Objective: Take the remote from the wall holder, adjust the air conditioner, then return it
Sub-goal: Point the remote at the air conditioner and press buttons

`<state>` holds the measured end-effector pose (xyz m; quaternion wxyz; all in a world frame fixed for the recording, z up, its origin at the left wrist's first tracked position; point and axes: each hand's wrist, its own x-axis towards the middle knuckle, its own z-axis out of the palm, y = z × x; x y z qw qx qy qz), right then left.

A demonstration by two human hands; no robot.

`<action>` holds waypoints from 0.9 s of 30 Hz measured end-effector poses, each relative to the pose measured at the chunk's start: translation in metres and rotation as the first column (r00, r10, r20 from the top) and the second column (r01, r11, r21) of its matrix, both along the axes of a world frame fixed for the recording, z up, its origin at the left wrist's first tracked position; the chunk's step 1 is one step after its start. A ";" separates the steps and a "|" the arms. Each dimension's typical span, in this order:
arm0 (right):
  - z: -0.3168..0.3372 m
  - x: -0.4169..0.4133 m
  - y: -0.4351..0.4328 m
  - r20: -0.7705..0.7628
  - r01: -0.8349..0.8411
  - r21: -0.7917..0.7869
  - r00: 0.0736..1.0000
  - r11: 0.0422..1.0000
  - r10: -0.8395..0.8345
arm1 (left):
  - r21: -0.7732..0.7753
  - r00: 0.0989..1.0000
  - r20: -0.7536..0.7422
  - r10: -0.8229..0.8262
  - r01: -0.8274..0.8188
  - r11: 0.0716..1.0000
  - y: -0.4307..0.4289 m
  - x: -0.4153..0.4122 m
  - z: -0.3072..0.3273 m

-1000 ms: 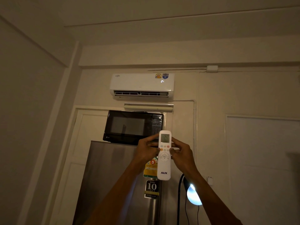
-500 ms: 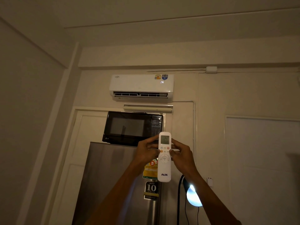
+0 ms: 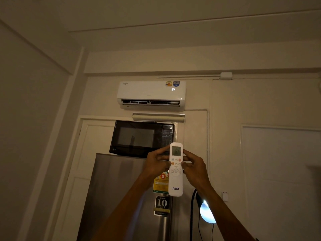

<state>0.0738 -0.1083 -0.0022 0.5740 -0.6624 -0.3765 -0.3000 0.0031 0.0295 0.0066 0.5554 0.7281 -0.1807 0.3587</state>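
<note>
The white AUX remote (image 3: 176, 169) stands upright, long axis vertical, display end up, pointing toward the air conditioner (image 3: 151, 94) above, which shows 24. The left hand (image 3: 157, 163) and right hand (image 3: 195, 166) clasp it from either side at the button area, fingers curled round its edges, in front of the refrigerator (image 3: 121, 197) and the LG microwave oven (image 3: 140, 138).

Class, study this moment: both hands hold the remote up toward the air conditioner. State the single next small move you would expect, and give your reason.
Probably a thumb press on a button: both hands, left and right, grip the remote with thumbs by its upper buttons, and the air conditioner shows 24, so adjusting seems unfinished.
</note>
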 end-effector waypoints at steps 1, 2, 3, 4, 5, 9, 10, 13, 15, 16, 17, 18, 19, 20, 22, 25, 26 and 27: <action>0.000 0.000 0.000 0.000 0.002 0.000 1.000 1.000 -0.002 | 0.000 1.000 0.002 -0.001 0.001 1.000 0.000 0.000 0.000; -0.001 0.001 0.000 0.000 0.006 -0.002 1.000 1.000 -0.006 | 0.000 1.000 0.004 -0.002 0.002 1.000 0.000 0.000 -0.001; -0.001 0.002 0.000 0.001 0.013 -0.003 1.000 1.000 -0.013 | -0.001 1.000 0.004 -0.002 0.002 1.000 0.000 0.001 -0.001; -0.002 0.004 0.000 0.000 0.019 -0.002 1.000 1.000 -0.019 | -0.002 1.000 0.001 0.000 0.000 1.000 0.000 0.001 -0.002; -0.003 0.005 0.001 -0.006 0.024 0.001 1.000 1.000 -0.024 | -0.001 1.000 -0.002 0.004 -0.004 1.000 -0.001 0.001 -0.002; -0.004 0.008 0.001 -0.024 0.021 0.006 0.999 1.000 -0.021 | 0.003 1.000 -0.003 0.014 -0.014 1.000 0.000 0.005 -0.004; -0.004 0.008 0.001 -0.024 0.021 0.004 0.999 1.000 -0.021 | -0.001 1.000 -0.007 0.017 -0.017 1.000 0.000 0.006 -0.004; -0.005 0.010 0.002 -0.030 0.027 0.001 0.999 1.000 -0.027 | -0.003 1.000 -0.011 0.022 -0.022 1.000 0.001 0.009 -0.006; -0.006 0.011 0.002 -0.032 0.030 -0.006 0.999 1.000 -0.030 | -0.002 1.000 -0.010 0.016 -0.016 1.000 0.002 0.010 -0.007; -0.006 0.011 0.002 -0.029 0.030 -0.009 0.999 1.000 -0.030 | -0.003 1.000 -0.010 0.014 -0.014 1.000 0.002 0.011 -0.007; -0.007 0.012 0.002 -0.028 0.030 -0.010 0.999 1.000 -0.030 | -0.005 1.000 -0.012 0.013 -0.013 1.000 0.003 0.011 -0.008; -0.007 0.012 0.003 -0.028 0.031 -0.010 0.999 0.999 -0.031 | -0.006 1.000 -0.015 0.013 -0.013 1.000 0.003 0.012 -0.008; -0.007 0.012 0.003 -0.029 0.032 -0.008 0.999 0.999 -0.032 | -0.007 1.000 -0.018 0.012 -0.012 1.000 0.004 0.013 -0.008; -0.007 0.012 0.003 -0.032 0.033 -0.004 0.999 0.999 -0.033 | -0.009 1.000 -0.021 0.010 -0.010 1.000 0.004 0.014 -0.008; -0.008 0.012 0.003 -0.042 0.035 0.000 0.998 0.999 -0.035 | -0.010 1.000 -0.024 0.004 -0.004 1.000 0.004 0.015 -0.009; -0.010 0.014 0.004 -0.054 0.041 0.003 0.998 0.999 -0.041 | -0.008 1.000 -0.030 0.004 -0.005 1.000 0.004 0.018 -0.009; -0.011 0.014 0.004 -0.060 0.044 0.003 0.997 0.999 -0.043 | -0.007 0.999 -0.033 0.007 -0.007 1.000 0.004 0.019 -0.010; -0.011 0.014 0.005 -0.066 0.047 0.004 0.997 0.999 -0.047 | -0.009 0.999 -0.037 0.010 -0.010 1.000 0.004 0.020 -0.010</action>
